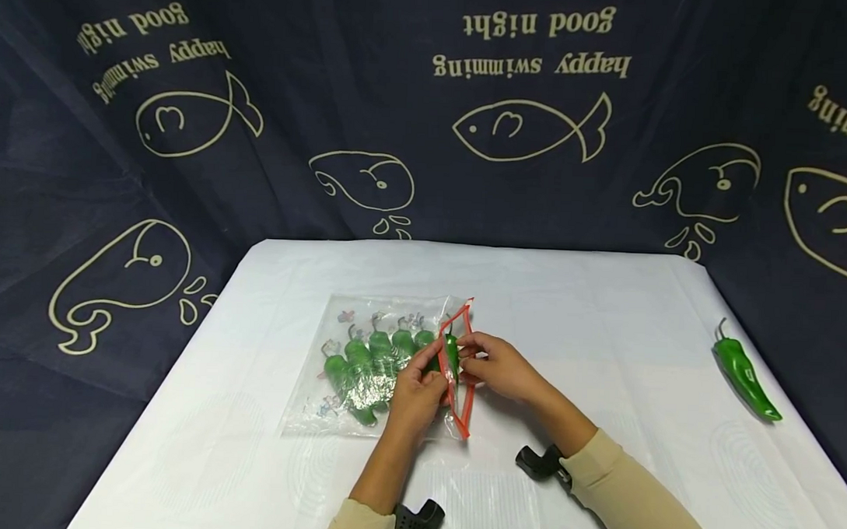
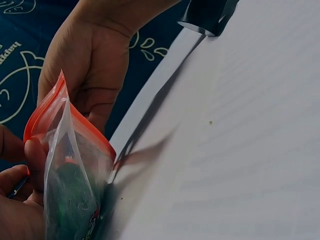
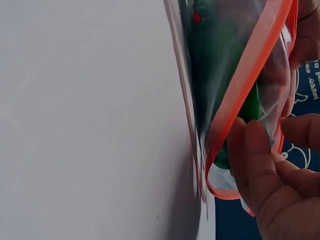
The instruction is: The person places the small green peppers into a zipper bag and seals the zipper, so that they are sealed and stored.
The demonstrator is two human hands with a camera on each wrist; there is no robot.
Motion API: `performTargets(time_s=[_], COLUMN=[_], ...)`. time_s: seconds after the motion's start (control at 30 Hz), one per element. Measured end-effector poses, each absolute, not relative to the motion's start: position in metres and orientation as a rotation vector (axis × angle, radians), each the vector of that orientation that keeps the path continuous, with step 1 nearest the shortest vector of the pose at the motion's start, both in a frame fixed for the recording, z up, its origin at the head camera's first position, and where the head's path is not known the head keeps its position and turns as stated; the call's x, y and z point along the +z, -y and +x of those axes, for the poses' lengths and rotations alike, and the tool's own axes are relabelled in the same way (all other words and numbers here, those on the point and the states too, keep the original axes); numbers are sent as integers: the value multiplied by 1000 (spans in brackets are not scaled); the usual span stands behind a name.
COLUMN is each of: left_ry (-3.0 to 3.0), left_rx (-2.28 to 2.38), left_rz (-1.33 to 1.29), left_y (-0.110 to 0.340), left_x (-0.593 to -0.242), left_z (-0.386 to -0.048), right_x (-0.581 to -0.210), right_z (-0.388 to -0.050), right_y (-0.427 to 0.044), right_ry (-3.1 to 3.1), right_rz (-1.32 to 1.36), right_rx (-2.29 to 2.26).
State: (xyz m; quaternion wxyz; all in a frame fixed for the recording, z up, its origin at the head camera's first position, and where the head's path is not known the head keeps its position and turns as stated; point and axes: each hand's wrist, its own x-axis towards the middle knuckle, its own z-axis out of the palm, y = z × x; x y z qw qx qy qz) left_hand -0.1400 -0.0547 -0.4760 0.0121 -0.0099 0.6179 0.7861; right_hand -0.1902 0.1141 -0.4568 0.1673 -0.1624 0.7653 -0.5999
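A clear zip bag (image 1: 306, 408) with red zip edges lies on the table, its mouth spread toward the right. Several green peppers (image 1: 381, 352) sit side by side inside, seen through the film. My left hand (image 1: 415, 389) pinches the bag's red edge at the mouth; in the left wrist view its fingers (image 2: 34, 160) are against the film. A green pepper (image 1: 451, 351) is in the mouth, between the red edges. My right hand (image 1: 500, 368) reaches into the opening, fingertips touching this pepper; in the right wrist view the thumb (image 3: 302, 131) stands apart from the fingers.
Another green pepper (image 1: 745, 377) lies alone near the table's right edge. A white cloth covers the table (image 1: 569, 301). Dark blue curtains (image 1: 429, 117) with fish drawings hang behind and at both sides. Black wrist devices (image 1: 420, 520) are on both forearms.
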Motion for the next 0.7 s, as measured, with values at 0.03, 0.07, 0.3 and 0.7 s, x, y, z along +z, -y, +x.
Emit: performTargets(time_s=[0.03,0.07,0.3,0.7], left_ry=[-1932,-1937,-1967,-1942], left_rx=[2450,2453,2457,2457], left_rz=[-24,-17,8,3], left_y=[55,55,55,55], left_x=[-476,-476,-475,-473], left_z=[-140,-140,-139,-139], right_x=[-457,-457,-459,-456], right_z=[-190,-190,-189,-187], right_y=[-113,-112,-110,-107], right_ry=[-2158,-2136,-2028,-1948], right_rz=[-442,-425,-374,-364], right_rx=[-1727,-1747,-1796,-1796])
